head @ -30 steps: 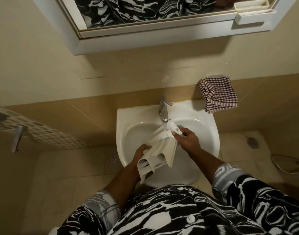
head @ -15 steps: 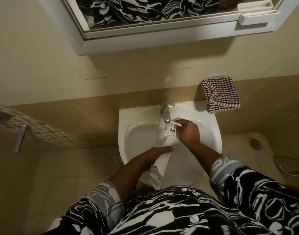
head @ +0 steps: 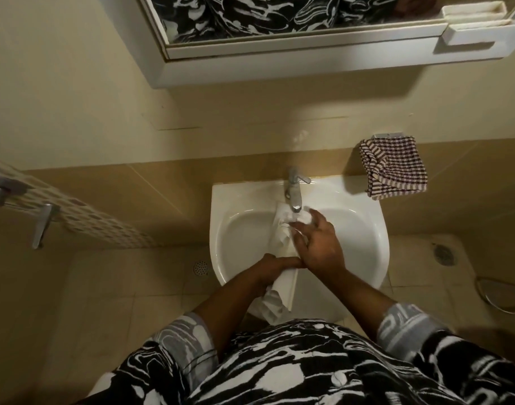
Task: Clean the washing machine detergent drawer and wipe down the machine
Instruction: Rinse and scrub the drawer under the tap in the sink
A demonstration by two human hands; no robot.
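Two hands are close together over the white sink [head: 221, 200] in the middle of the frame. The left hand [head: 275, 266] grips the low end of the white soap drawer [head: 280, 238], right at the front edge of the sink. The right hand [head: 320, 244] lies on the top part of the soap drawer with its fingers spread out and fairly straight. The two hands touch each other where the thumb side of the right one meets the left one.

The soap drawer is long and tilted. Its top end sits just under the mouth of the silver tap [head: 294, 191], inside the bowl, and its low end sticks out past the front edge of the sink toward the person. What is inside it is hidden, and the spot under the tap is too blurry to tell if water runs.

One checked cloth [head: 393, 168] hangs at the back right corner of the sink, well apart from the hands. Open bowl shows on both sides of the soap drawer, more on the left. A mirror cabinet [head: 279, 65] hangs at the top of the frame. A patterned towel [head: 89, 220] is on a rail at the left, and a round floor drain [head: 200, 268] lies just left of the sink.
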